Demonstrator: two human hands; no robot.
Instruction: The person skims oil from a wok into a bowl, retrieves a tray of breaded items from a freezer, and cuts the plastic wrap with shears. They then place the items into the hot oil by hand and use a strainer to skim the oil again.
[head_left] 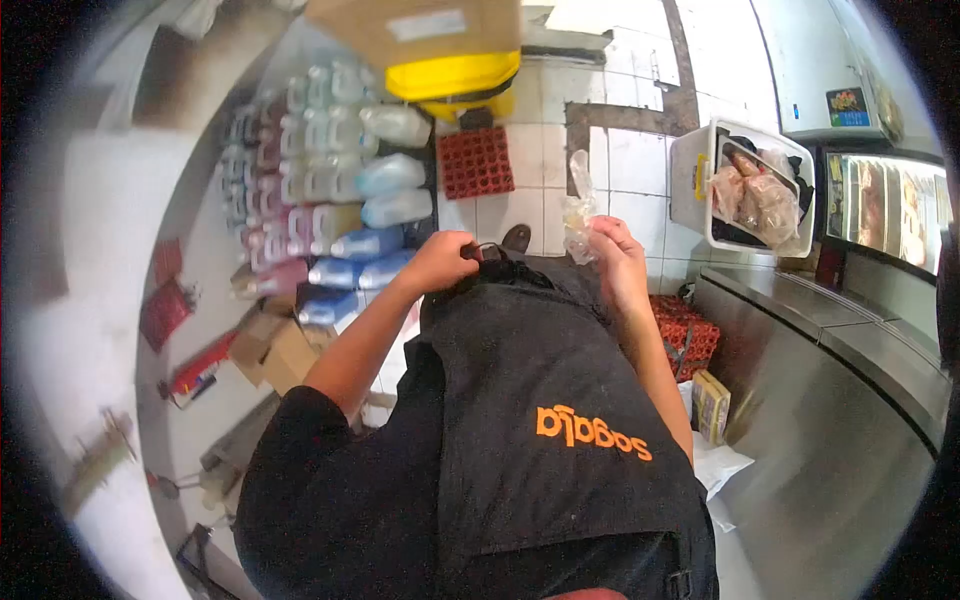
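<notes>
My left hand (442,263) is closed at the upper edge of the black apron (560,370), its fingers curled on dark cloth. What else it may hold there is hidden. In my right hand (617,250), raised a little in front of the body, a piece of crumpled clear plastic (578,205) is pinched between the fingers. A narrow, finger-like end of the plastic sticks up away from me. Orange lettering shows on the apron.
Rows of plastic jugs (390,175) stand at the left, near an open cardboard box (275,350). Ahead are a yellow bin (455,75) and a red crate (475,162) on the tiled floor. A white tub (690,185) with bagged items and a steel counter (800,400) lie right.
</notes>
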